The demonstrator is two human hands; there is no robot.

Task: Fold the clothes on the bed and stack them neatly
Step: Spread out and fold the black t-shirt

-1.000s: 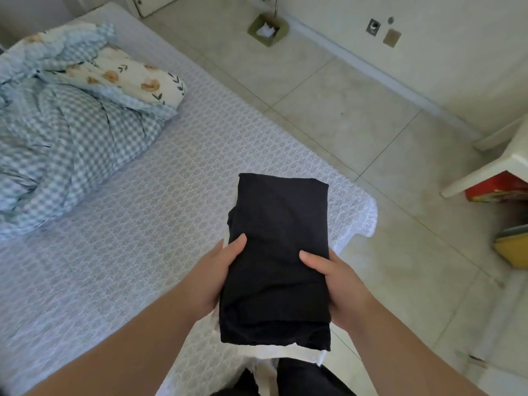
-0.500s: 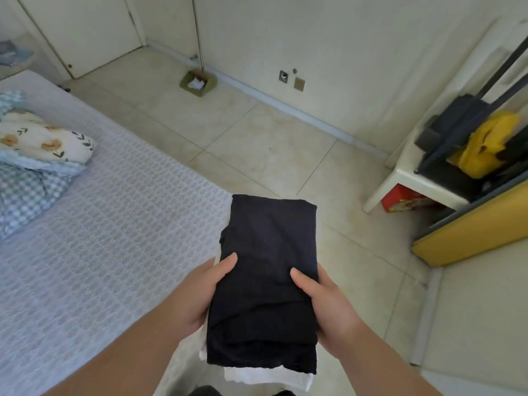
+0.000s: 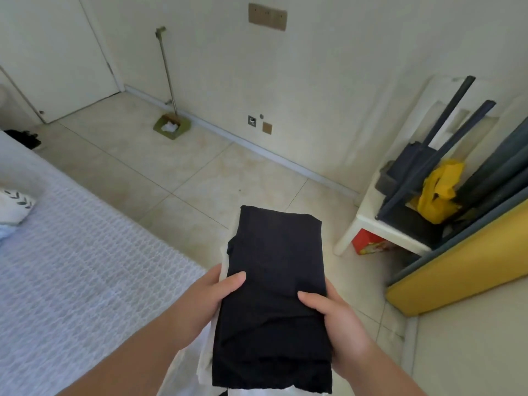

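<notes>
We hold a stack of folded clothes off the bed, out over the tiled floor. Top layer is a folded black garment; a folded white garment sits under it, edges showing along the left side and at the near end.

Left hand grips the stack's left edge: thumb lies flat on top of the black fabric, fingers are hidden underneath. Right hand grips the right edge the same way, thumb on top, fingers under and out of sight. Both hands clamp at roughly the middle of the stack's length. Stack is level-ish, long axis pointing away from us.

Bed with its white patterned cover is to the left, its corner just beside the left forearm. A floral-print pillow edge shows at the far left on the bed.

To the right: a white plastic stool carrying dark poles and a yellow bag, a red box under it, a yellow panel leaning nearby. Against the far wall, a green dustpan with a long handle and white scraps in it. White door at the upper left.
</notes>
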